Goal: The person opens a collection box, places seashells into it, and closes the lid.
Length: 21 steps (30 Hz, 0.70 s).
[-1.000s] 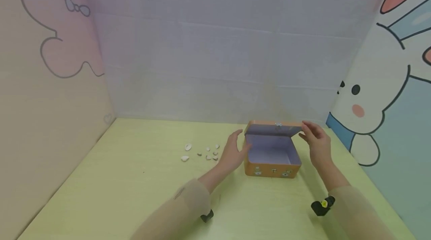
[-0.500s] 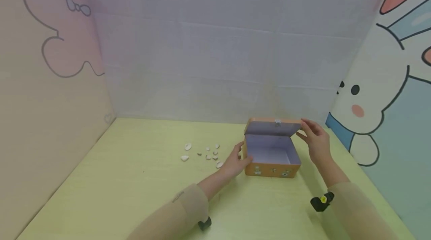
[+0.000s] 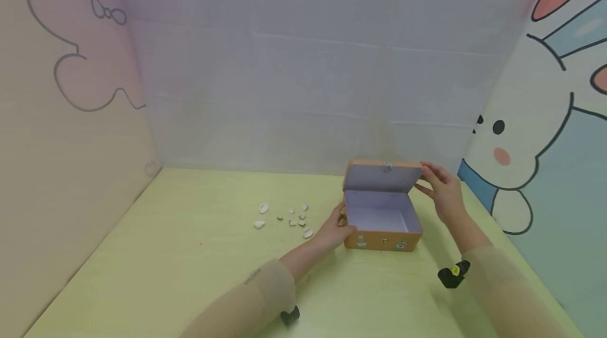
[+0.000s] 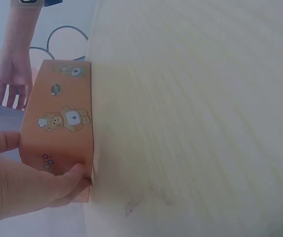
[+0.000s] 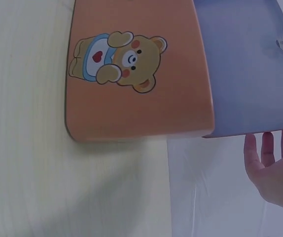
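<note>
An orange suitcase-shaped box (image 3: 379, 240) with bear drawings stands on the table, its lilac inside visible. Its hinged lid (image 3: 381, 177) is raised, with a metal latch (image 3: 388, 167) on the front edge. My left hand (image 3: 330, 231) grips the box's left side. In the left wrist view, the thumb (image 4: 62, 185) and a finger (image 4: 3, 141) sit against its orange wall. At the lid's right front corner, my right hand (image 3: 446, 193) holds the edge with its fingertips. The right wrist view shows several fingers (image 5: 267, 148) at that edge; the thumb is outside it.
Several small white shells (image 3: 264, 207) lie scattered on the yellowish table (image 3: 166, 254) left of the box. A pale sheet (image 3: 303, 90) hangs behind. Side panels with cartoon animals (image 3: 517, 169) flank the table, the right one near my right hand.
The lid has swung further up and back, with my right hand rising alongside it. My left hand has come down onto the box's left side, uncovering another shell nearby.
</note>
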Each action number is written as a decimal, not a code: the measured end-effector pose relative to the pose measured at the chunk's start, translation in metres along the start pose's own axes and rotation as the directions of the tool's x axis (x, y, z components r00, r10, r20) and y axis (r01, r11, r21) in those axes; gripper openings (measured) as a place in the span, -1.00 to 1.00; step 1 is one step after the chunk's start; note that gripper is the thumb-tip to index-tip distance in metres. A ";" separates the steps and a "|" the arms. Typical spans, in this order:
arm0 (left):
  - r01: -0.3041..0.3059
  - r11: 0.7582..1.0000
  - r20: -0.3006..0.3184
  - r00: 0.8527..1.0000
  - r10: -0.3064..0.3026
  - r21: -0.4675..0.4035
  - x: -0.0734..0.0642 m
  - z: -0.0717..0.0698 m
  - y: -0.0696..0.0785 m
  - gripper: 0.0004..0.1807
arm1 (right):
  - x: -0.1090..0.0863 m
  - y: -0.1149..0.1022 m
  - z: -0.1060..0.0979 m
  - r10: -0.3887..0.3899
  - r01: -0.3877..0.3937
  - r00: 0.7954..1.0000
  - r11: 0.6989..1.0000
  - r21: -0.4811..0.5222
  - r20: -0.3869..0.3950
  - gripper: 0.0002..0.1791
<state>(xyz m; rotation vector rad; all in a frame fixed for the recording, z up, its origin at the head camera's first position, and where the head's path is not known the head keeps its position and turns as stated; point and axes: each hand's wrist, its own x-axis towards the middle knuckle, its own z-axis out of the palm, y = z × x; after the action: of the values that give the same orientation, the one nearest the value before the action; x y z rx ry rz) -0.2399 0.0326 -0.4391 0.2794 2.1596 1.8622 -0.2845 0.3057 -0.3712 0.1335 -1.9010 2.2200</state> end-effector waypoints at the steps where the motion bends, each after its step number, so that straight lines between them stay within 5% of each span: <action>1: 0.007 1.000 -0.002 1.000 -0.007 -0.007 0.000 0.000 0.001 -0.16 | 0.001 -0.001 0.000 0.008 -0.008 1.000 1.000 -0.013 0.004 -0.70; 12: 0.015 0.999 -0.007 1.000 -0.015 -0.042 0.003 0.000 0.003 -0.17 | 0.008 -0.009 0.002 0.041 -0.038 0.999 0.996 -0.076 0.035 -0.63; 21: 0.043 0.999 -0.031 0.999 -0.044 -0.031 0.006 0.001 0.005 -0.16 | 0.012 -0.008 -0.002 0.068 -0.049 0.995 0.972 -0.231 0.075 -0.38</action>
<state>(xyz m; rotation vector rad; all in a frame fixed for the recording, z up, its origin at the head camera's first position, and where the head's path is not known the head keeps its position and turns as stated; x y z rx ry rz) -0.2453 0.0358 -0.4349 0.1957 2.1384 1.8864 -0.2946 0.3096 -0.3613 0.1345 -2.2158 2.0398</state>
